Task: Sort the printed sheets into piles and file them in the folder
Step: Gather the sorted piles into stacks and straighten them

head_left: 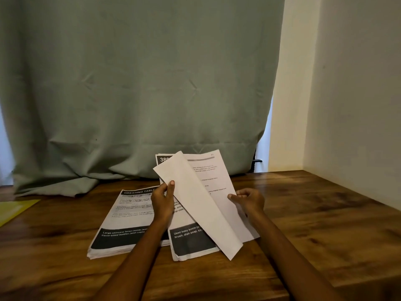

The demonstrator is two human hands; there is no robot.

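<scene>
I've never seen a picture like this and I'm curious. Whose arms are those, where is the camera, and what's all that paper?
There is no machine here, just a person. The camera sits on their head and looks forward and down, so you see only their two arms reaching out.

They work at a wooden table with a grey-green curtain hanging behind it. On the table lies a pile of printed sheets with black bands across them. Beside it is a second stack, lifted at its far end. At the far left edge you can spot something flat and yellow; it may be the folder, but I cannot be sure.

The left hand pinches a sheet that is being turned, blank back towards us. The right hand has its grip on the printed pages behind it.
</scene>
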